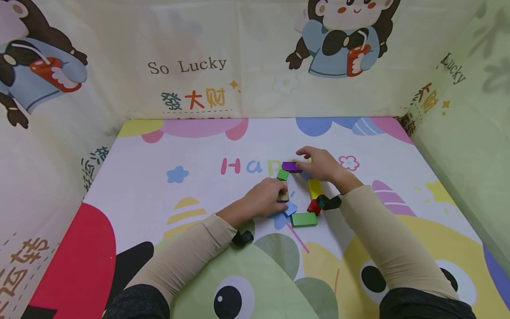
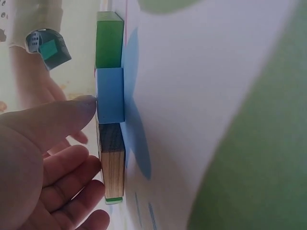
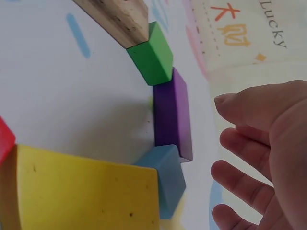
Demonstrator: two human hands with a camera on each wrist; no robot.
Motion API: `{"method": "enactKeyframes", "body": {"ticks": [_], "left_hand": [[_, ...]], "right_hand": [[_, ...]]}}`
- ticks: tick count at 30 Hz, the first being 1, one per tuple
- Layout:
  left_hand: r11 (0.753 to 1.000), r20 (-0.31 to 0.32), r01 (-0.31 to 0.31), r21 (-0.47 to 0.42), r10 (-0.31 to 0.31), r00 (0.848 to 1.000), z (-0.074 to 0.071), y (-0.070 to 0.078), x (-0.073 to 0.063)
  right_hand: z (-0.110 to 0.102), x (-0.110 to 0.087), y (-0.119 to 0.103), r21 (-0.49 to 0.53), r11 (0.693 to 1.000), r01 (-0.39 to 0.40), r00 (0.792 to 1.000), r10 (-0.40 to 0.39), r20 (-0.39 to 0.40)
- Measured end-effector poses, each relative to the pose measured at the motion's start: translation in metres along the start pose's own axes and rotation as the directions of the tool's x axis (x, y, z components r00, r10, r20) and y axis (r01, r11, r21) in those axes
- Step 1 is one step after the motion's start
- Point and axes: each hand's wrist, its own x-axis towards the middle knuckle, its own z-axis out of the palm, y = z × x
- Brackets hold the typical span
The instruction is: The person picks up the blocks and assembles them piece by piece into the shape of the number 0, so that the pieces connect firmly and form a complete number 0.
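Note:
Coloured blocks form a ring on the printed table. My left hand reaches over the ring's left side. Its thumb tip is at the top edge of a blue block, and its loosely bent fingers are at the edge of a bare wooden block. At the far side, my right hand hovers by a purple block, its fingers spread and apart from the block in the right wrist view. A small green block joins the wooden and purple ones. Another blue block meets the purple block's other end.
Yellow and red blocks make up the ring's right side, with a long green block at the near side. A black wrist device hangs under the right wrist. Printed cloth walls enclose the table.

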Motion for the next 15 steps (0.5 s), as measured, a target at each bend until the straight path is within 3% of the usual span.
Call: {"method": "enactKeyframes", "body": {"ticks": [15], "left_hand": [[0.999, -0.005, 0.023, -0.032, -0.023, 1.000, -0.001, -0.003, 0.003]], "right_hand": [[-0.005, -0.018, 0.002, 0.042, 0.999, -0.008, 0.999, 0.010, -0.045]]}}
